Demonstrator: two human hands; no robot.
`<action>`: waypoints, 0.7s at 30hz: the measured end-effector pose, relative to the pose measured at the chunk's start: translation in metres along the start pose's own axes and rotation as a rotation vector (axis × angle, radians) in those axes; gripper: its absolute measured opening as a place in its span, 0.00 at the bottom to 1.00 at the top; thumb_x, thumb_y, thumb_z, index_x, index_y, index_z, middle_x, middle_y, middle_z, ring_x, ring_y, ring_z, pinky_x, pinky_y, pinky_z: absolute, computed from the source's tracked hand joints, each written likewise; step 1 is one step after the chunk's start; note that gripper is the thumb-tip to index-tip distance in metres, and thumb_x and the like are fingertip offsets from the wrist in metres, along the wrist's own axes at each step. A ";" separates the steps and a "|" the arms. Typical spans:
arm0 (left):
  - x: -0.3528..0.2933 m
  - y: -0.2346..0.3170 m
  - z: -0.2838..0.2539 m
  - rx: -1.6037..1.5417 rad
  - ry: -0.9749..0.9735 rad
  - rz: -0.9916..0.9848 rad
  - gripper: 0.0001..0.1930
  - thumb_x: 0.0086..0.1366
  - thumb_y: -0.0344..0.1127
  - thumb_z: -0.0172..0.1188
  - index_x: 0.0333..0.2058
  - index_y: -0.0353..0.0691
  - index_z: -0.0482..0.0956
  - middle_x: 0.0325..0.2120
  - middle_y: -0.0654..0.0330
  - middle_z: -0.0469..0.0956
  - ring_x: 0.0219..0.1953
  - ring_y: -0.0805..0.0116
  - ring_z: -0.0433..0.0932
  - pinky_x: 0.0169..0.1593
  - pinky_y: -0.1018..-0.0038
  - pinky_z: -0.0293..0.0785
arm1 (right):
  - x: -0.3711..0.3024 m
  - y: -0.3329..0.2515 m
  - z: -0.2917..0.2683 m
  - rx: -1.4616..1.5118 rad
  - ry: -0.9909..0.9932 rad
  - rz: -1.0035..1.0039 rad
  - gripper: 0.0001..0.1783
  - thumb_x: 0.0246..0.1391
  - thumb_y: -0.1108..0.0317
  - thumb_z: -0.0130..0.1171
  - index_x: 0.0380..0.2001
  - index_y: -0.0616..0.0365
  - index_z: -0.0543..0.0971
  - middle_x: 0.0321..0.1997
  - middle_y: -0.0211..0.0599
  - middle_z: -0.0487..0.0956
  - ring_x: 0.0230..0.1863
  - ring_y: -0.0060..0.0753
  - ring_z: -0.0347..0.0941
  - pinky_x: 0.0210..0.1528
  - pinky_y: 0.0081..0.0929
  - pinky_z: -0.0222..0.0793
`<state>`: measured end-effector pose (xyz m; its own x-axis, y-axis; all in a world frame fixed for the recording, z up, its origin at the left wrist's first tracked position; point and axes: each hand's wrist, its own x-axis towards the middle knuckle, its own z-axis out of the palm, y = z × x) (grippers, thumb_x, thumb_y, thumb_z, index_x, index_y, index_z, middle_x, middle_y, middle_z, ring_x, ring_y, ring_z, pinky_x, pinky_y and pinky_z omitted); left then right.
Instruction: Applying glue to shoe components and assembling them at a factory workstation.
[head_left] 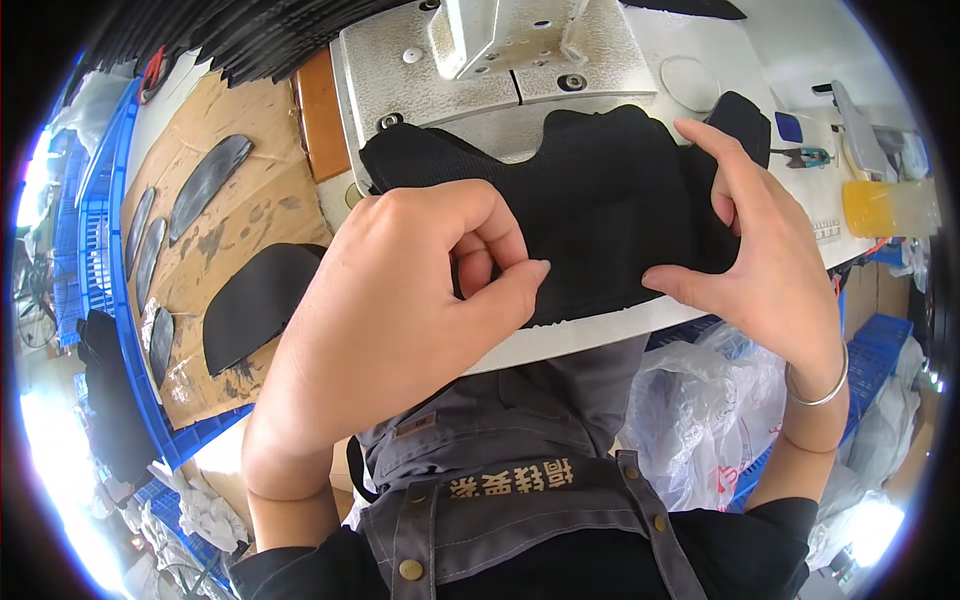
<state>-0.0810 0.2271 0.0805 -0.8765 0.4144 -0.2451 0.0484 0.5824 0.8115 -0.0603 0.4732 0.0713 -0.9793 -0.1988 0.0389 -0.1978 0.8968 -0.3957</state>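
Through my feed I watched the left hand (400, 255) bent above the tabletop (590, 337), thumb tip pressed to the curled index finger; I could not tell whether any fabric was caught between them. The right hand (765, 245) was spread, its thumb and index finger wide apart over the right part of the cloth (600, 200), a bracelet (822, 395) round its wrist. The cloth, black with a wavy far edge, lay flat between and beneath the two hands, reaching almost to the tabletop's near edge. Just behind the right hand I saw a rounded black flap (748, 120), though I could not make out whether it was joined on. Beyond the cloth stood a pale metal machine (420, 85). To the right I had the snips (805, 157) and a yellow cup (868, 208); to the left, a black panel (255, 305) and slim grey pieces (208, 185) on cardboard (240, 125). Below the tabletop, a clear bag (700, 410) hung beside the apron (500, 500).
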 end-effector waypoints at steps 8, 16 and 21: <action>0.000 -0.010 0.001 0.080 0.013 0.042 0.05 0.55 0.29 0.66 0.25 0.37 0.78 0.13 0.71 0.69 0.16 0.87 0.59 0.20 0.85 0.53 | 0.001 -0.001 0.002 0.007 -0.009 0.023 0.50 0.24 0.68 0.74 0.60 0.49 0.67 0.25 0.30 0.57 0.28 0.31 0.57 0.31 0.27 0.57; -0.001 -0.010 0.005 0.146 0.060 0.102 0.05 0.54 0.29 0.66 0.26 0.36 0.78 0.12 0.67 0.68 0.15 0.83 0.59 0.20 0.81 0.55 | -0.001 -0.002 0.000 -0.008 0.001 0.020 0.50 0.25 0.67 0.74 0.59 0.49 0.68 0.25 0.30 0.57 0.28 0.30 0.56 0.31 0.27 0.56; -0.002 -0.015 0.008 0.159 0.112 0.183 0.06 0.53 0.29 0.66 0.25 0.36 0.77 0.12 0.66 0.68 0.14 0.82 0.59 0.20 0.81 0.55 | -0.001 -0.002 0.000 0.008 0.002 0.012 0.50 0.25 0.67 0.74 0.59 0.49 0.68 0.25 0.30 0.57 0.28 0.31 0.56 0.31 0.27 0.56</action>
<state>-0.0765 0.2229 0.0645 -0.8934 0.4481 -0.0343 0.2781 0.6112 0.7410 -0.0594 0.4718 0.0715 -0.9816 -0.1875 0.0355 -0.1857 0.8961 -0.4031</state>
